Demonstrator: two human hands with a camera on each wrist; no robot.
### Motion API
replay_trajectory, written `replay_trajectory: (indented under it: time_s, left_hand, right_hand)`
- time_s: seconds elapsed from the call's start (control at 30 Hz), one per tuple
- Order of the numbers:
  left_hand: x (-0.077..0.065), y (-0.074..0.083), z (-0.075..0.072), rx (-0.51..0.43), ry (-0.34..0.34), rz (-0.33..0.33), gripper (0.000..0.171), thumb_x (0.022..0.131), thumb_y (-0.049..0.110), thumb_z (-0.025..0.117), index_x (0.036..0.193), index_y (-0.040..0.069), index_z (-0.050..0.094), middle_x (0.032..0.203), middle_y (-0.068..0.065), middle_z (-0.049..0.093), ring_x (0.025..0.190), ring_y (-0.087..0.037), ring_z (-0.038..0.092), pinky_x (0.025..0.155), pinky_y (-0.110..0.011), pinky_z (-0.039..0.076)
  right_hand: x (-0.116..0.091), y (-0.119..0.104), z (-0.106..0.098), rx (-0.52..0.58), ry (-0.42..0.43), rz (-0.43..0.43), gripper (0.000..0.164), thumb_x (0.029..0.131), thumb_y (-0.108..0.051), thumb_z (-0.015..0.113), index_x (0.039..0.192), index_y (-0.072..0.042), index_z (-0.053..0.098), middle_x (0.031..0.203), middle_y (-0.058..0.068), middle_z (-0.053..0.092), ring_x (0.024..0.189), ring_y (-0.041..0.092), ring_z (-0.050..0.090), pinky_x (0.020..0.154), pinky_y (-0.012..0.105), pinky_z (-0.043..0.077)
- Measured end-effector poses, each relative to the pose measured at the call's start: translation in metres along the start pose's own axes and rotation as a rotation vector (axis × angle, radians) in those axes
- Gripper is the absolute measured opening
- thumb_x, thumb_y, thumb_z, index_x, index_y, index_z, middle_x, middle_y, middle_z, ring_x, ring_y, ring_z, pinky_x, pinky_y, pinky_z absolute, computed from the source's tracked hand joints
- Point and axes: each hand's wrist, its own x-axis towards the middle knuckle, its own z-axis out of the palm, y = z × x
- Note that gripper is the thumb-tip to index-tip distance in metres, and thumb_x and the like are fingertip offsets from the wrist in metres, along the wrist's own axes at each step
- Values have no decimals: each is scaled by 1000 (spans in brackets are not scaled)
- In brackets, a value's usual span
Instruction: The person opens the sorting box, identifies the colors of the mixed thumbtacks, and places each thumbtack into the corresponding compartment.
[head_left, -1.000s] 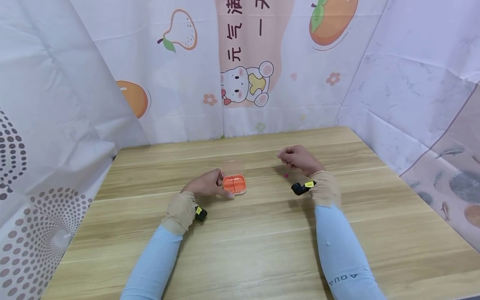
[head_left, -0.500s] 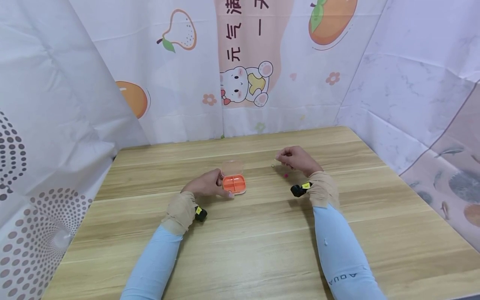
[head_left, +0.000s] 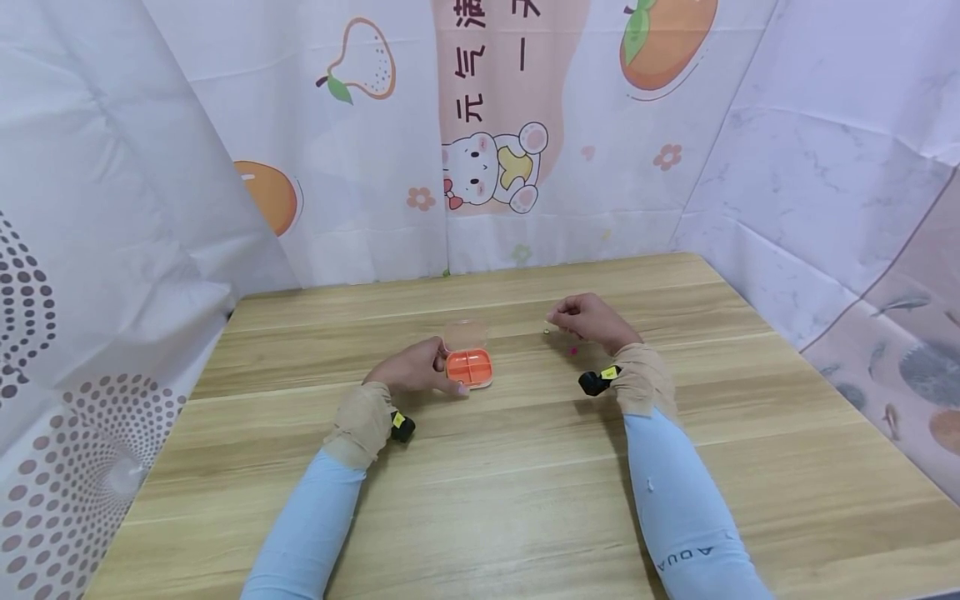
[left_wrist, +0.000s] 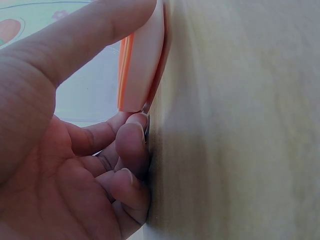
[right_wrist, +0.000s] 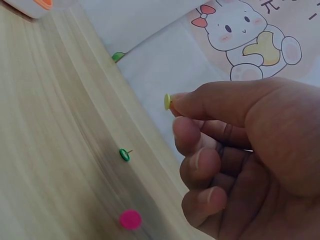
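Observation:
A small orange and white pill box (head_left: 469, 368), split into compartments, rests on the table with its clear lid (head_left: 465, 334) raised at the back. My left hand (head_left: 411, 367) grips its left side, thumb along the front and fingers behind; in the left wrist view the thumb (left_wrist: 100, 37) lies against the white wall. Between thumb and forefinger, my right hand (head_left: 594, 322) pinches a yellow thumbtack (right_wrist: 167, 102) above the table. Below that hand lie a green thumbtack (right_wrist: 124, 154), its pin sticking up at a slant, and a pink thumbtack (right_wrist: 130, 219).
The wooden table (head_left: 480, 500) ends at a printed curtain (head_left: 360, 208) at the back. More curtains hang along the left and right sides. Black wrist cameras sit on both wrists.
My right hand has shifted very slightly left and turned a little, with the yellow thumbtack in its pinch. The left hand and the pill box stay in place.

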Motion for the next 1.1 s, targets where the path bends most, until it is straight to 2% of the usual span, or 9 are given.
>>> replay_trajectory:
  time_s: [0.3,0.43,0.7,1.1]
  left_hand:
    - [-1,3,0,11,3,-2,61,77,30,93,111,3,50,90,-5,48,82,-18,42,70,-32,36]
    - [0,2,0,25,2,-1,60,78,30,92,110,3,50,90,-5,47,82,-18,43,69,-32,36]
    - [-1,3,0,17,-1,-2,59,78,29,93,109,2,51,88,-5,49,80,-18,42,69,-32,35]
    - [1,2,1,41,10,-2,56,77,28,93,105,4,50,91,-5,49,84,-19,45,71,-32,38]
  right_hand:
    - [2,-5,6,26,-38,-13,32,106,-22,61,121,6,66,81,13,55,57,16,39,57,42,46]
    - [3,-6,9,23,-39,-9,31,105,-23,62,120,5,67,82,13,56,57,16,40,55,39,45]
    - [6,-9,14,-2,-47,-14,31,105,-27,63,118,0,69,75,4,51,57,16,39,50,36,43]
    - [8,-12,20,-12,-49,-3,30,105,-27,62,120,-2,70,72,3,49,56,17,39,46,31,33]
